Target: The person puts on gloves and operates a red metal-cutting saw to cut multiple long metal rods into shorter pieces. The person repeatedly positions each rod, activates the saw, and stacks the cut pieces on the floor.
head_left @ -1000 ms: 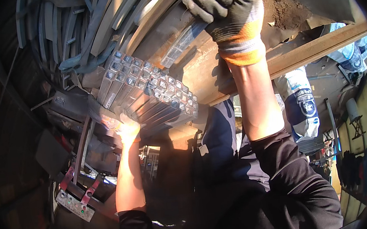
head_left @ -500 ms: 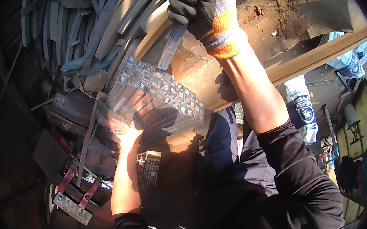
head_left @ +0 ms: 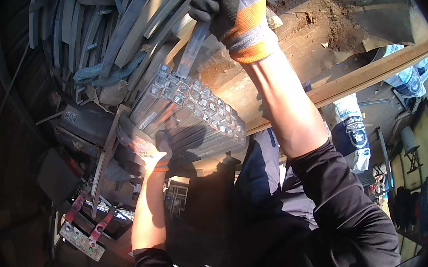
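A stack of square metal tubes (head_left: 190, 128) lies before me, its open ends facing up and away. My right hand (head_left: 220, 7), in a black, orange and grey glove, is closed round a short flat metal bar (head_left: 193, 48). The bar slants down, and its lower end meets the far-left tube ends. My left hand (head_left: 143, 143), in a similar glove, is at the left side of the stack. Its thumb stands apart from the outstretched fingers; the fingertips are in shade, and whether they press on the tubes is hard to see.
Long metal strips (head_left: 112, 35) heap up at the far left. A rusty beam (head_left: 373, 74) runs off to the right, with dirt (head_left: 343, 33) beyond it. White and blue sacks (head_left: 350, 130) stand at the right. A control panel (head_left: 82, 241) with buttons sits at the lower left.
In the picture, the stack and my left hand sit slightly further right. My right hand has shifted a little up and left, still gripping the metal bar. The left hand's blur has lessened.
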A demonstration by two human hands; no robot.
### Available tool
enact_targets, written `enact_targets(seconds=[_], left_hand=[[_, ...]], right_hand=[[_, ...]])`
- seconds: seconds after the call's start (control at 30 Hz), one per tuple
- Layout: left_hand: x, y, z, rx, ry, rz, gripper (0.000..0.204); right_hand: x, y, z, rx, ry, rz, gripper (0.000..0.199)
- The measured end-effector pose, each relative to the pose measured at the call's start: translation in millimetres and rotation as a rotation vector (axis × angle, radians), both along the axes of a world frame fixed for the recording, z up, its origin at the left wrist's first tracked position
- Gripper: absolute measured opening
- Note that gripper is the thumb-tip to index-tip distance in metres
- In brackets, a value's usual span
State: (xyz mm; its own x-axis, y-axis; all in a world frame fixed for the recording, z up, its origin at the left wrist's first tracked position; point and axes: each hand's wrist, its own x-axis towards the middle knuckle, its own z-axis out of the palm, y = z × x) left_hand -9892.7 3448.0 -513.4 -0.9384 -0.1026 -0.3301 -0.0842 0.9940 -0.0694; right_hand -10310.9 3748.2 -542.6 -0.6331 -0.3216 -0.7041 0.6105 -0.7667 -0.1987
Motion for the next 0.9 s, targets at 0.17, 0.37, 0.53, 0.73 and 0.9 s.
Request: enact_targets(seconds=[0.17,0.37,0.53,0.73,0.9], left_hand=[[-16,18,5,0.034,0.026,0.07,0.118],[-61,43,28,0.095,0.014,0.12,0.096],[-71,44,24,0.105,0.122,0.035,0.091],[-40,34,9,0.058,0.183,-0.025,0.087],[-26,25,10,0.062,0.191,-0.041,0.084]], right_hand=[[-9,-2,-7,0.018,0.085,-0.036,0.029],[-11,-14,5,0.008,0.063,-0.109,0.021],[12,42,8,-0.097,0.121,-0.238,0.039],[61,48,-7,0.191,-0.01,-0.176,0.032],[29,54,7,-0.124,0.221,-0.294,0.035]])
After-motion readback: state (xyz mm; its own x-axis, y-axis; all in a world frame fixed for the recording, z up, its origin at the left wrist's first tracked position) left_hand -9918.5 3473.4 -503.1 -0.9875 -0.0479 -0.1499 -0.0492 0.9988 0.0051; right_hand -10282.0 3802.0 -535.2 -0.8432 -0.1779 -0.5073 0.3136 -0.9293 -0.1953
